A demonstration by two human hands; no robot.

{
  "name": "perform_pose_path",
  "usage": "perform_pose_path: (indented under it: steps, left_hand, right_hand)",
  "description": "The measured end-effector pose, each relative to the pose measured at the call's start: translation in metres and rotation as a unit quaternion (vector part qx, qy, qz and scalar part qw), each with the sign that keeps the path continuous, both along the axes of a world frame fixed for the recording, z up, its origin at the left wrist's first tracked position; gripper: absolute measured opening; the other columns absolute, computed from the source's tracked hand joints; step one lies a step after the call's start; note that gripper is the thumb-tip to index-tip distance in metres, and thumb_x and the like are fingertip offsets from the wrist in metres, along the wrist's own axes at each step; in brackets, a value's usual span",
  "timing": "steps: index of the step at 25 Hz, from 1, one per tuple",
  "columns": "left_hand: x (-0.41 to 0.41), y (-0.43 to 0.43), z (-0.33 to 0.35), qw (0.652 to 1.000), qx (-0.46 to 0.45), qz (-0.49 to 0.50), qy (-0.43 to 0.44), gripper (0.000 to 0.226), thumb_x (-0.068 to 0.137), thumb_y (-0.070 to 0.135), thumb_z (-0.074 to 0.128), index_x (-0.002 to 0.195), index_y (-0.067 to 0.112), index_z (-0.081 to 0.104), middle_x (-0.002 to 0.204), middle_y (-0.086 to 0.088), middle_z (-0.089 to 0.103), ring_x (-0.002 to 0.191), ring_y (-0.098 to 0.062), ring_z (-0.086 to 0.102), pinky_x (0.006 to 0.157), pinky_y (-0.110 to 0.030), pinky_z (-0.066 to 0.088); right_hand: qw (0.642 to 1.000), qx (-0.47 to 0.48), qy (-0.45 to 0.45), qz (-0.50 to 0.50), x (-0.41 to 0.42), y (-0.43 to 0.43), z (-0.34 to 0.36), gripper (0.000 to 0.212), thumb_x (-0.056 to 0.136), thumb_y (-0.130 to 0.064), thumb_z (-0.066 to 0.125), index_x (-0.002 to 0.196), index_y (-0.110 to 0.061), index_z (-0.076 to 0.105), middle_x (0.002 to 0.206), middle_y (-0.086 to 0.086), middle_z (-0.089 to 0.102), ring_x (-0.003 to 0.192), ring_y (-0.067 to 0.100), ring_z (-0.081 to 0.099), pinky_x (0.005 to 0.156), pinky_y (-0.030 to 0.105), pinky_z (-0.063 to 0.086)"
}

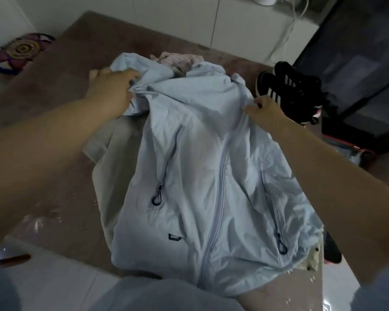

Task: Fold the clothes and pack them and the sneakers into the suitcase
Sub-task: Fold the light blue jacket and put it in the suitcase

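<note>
A pale blue zip jacket (202, 176) lies front up on the brown mat (61, 95), its hood toward the far side. My left hand (112, 86) grips bunched fabric at the jacket's left shoulder. My right hand (263, 108) pinches the fabric at the right shoulder, beside the zip. A beige garment (110, 153) lies under the jacket on its left. A pinkish garment (177, 60) shows behind the hood. A pair of black sneakers with white stripes (288, 86) sits at the mat's right edge. The dark suitcase (357, 75) stands open on the right, beyond the sneakers.
A colourful patterned slipper (20, 52) lies on the floor at the far left. White cabinets (211, 21) run along the back with a white cable hanging down. Pale tiled floor (54, 283) shows at the near edge. A black and red item (332, 250) lies near my right forearm.
</note>
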State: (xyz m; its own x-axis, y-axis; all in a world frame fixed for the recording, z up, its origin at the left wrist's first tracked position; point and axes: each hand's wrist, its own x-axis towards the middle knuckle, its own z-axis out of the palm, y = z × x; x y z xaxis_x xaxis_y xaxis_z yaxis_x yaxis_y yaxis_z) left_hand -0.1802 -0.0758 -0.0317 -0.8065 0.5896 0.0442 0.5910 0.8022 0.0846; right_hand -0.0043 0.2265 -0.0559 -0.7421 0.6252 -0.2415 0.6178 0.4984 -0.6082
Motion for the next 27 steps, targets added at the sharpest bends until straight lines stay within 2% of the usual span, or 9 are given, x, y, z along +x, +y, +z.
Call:
perform_pose_path:
  steps: [3, 4, 9, 10, 13, 15, 21, 24, 27]
  left_hand:
    - [0.011, -0.013, 0.002, 0.997, -0.064, -0.011, -0.035, 0.034, 0.097, 0.023, 0.043, 0.127, 0.035, 0.053, 0.12, -0.007, 0.055, 0.117, -0.031, 0.039, 0.095, -0.034, 0.02]
    - [0.014, -0.019, 0.003, 0.993, -0.104, -0.024, -0.047, 0.033, 0.097, 0.024, 0.042, 0.125, 0.038, 0.054, 0.117, -0.005, 0.055, 0.115, -0.029, 0.04, 0.093, -0.033, 0.019]
    - [0.015, -0.021, 0.026, 0.938, -0.303, -0.069, -0.155, 0.011, 0.088, 0.031, 0.052, 0.087, 0.039, 0.059, 0.089, 0.015, 0.055, 0.099, -0.018, 0.052, 0.096, -0.032, 0.035]
    - [0.011, -0.008, 0.031, 0.949, -0.258, -0.09, -0.157, 0.007, 0.085, 0.031, 0.055, 0.088, 0.038, 0.055, 0.096, 0.01, 0.057, 0.099, -0.021, 0.054, 0.095, -0.035, 0.04]
    - [0.014, 0.067, 0.033, 0.974, 0.081, -0.044, -0.205, 0.043, 0.08, 0.032, 0.061, 0.12, 0.016, 0.054, 0.122, -0.007, 0.057, 0.113, -0.028, 0.053, 0.101, -0.038, 0.04]
    - [0.028, 0.123, 0.025, 0.964, 0.175, -0.048, -0.196, 0.036, 0.081, 0.029, 0.058, 0.11, 0.009, 0.055, 0.113, -0.014, 0.058, 0.112, -0.031, 0.054, 0.094, -0.034, 0.043]
    - [0.045, 0.204, -0.014, 0.968, 0.083, -0.07, -0.226, 0.081, 0.08, 0.046, 0.067, 0.141, 0.008, 0.028, 0.141, -0.014, 0.041, 0.124, -0.032, 0.045, 0.097, -0.038, 0.04]
    - [0.053, 0.214, -0.024, 0.967, 0.047, -0.126, -0.218, 0.064, 0.082, 0.032, 0.069, 0.136, 0.013, 0.041, 0.135, -0.011, 0.049, 0.116, -0.03, 0.051, 0.088, -0.032, 0.041]
    - [0.052, 0.206, -0.01, 0.964, 0.114, -0.144, -0.193, 0.038, 0.09, 0.019, 0.058, 0.126, 0.006, 0.055, 0.121, -0.013, 0.059, 0.106, -0.028, 0.056, 0.083, -0.029, 0.039]
  right_hand:
    - [0.997, -0.064, 0.006, -0.036, -0.032, 0.005, -0.008, 0.076, 0.083, -0.053, 0.057, 0.141, -0.013, 0.03, 0.134, 0.011, 0.046, 0.123, 0.028, 0.046, 0.099, 0.035, 0.038]
    - [0.997, -0.071, 0.011, -0.021, -0.034, 0.004, -0.008, 0.08, 0.081, -0.049, 0.062, 0.143, -0.012, 0.026, 0.13, 0.01, 0.049, 0.121, 0.027, 0.048, 0.098, 0.034, 0.039]
    - [0.98, 0.131, 0.074, 0.127, -0.007, -0.024, -0.009, 0.021, 0.08, -0.014, 0.066, 0.1, -0.011, 0.069, 0.092, 0.011, 0.07, 0.091, 0.03, 0.064, 0.082, 0.034, 0.049]
    - [0.96, 0.187, 0.128, 0.162, 0.007, -0.033, -0.011, 0.014, 0.079, -0.014, 0.064, 0.09, -0.011, 0.072, 0.088, 0.011, 0.071, 0.084, 0.031, 0.065, 0.082, 0.038, 0.05]
    - [0.913, 0.279, 0.214, 0.208, 0.042, -0.053, -0.02, 0.01, 0.076, -0.012, 0.062, 0.074, -0.014, 0.072, 0.073, 0.005, 0.07, 0.066, 0.025, 0.064, 0.085, 0.041, 0.047]
    - [0.909, 0.301, 0.208, 0.2, 0.059, -0.067, -0.026, 0.011, 0.077, -0.011, 0.062, 0.07, -0.016, 0.07, 0.068, 0.001, 0.069, 0.062, 0.024, 0.062, 0.087, 0.037, 0.041]
    - [0.896, 0.308, 0.175, 0.269, 0.116, -0.125, -0.052, 0.017, 0.068, -0.004, 0.069, 0.07, -0.021, 0.066, 0.062, -0.004, 0.063, 0.057, 0.018, 0.059, 0.093, 0.037, 0.036]
    - [0.911, 0.265, 0.163, 0.271, 0.124, -0.139, -0.042, 0.009, 0.072, -0.012, 0.067, 0.071, -0.019, 0.062, 0.056, -0.006, 0.06, 0.051, 0.016, 0.056, 0.095, 0.033, 0.036]
    - [0.969, 0.139, 0.136, 0.15, 0.107, -0.113, -0.006, 0.017, 0.087, -0.03, 0.056, 0.085, -0.013, 0.06, 0.065, 0.005, 0.064, 0.063, 0.027, 0.062, 0.076, 0.035, 0.047]
